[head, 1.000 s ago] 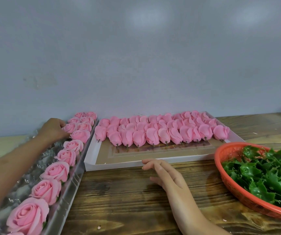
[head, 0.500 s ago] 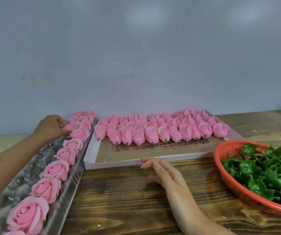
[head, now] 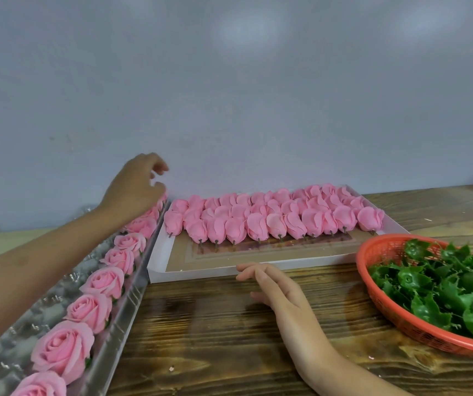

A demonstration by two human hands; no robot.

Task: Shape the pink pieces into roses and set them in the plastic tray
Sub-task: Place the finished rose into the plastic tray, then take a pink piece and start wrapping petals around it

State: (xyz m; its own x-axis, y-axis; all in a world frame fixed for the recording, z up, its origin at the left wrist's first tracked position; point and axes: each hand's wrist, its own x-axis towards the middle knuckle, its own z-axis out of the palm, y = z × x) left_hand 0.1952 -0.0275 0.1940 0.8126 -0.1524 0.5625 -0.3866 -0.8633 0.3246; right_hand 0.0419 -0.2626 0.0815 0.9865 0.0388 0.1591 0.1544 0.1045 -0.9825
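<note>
Head view: pink pieces [head: 272,221] lie in rows at the far end of the white box [head: 195,274]. Finished roses [head: 105,281] line the right edge of the plastic tray [head: 121,334], just left of the box. Left grip [head: 135,187] hovers over the tray's far end, fingers loosely curled, holding nothing. Right grip [head: 278,290] flat on the counter [head: 215,338], fingers straight, tips at the box's front wall. Orange basket [head: 378,305] of green leaves [head: 444,290] at right.
</note>
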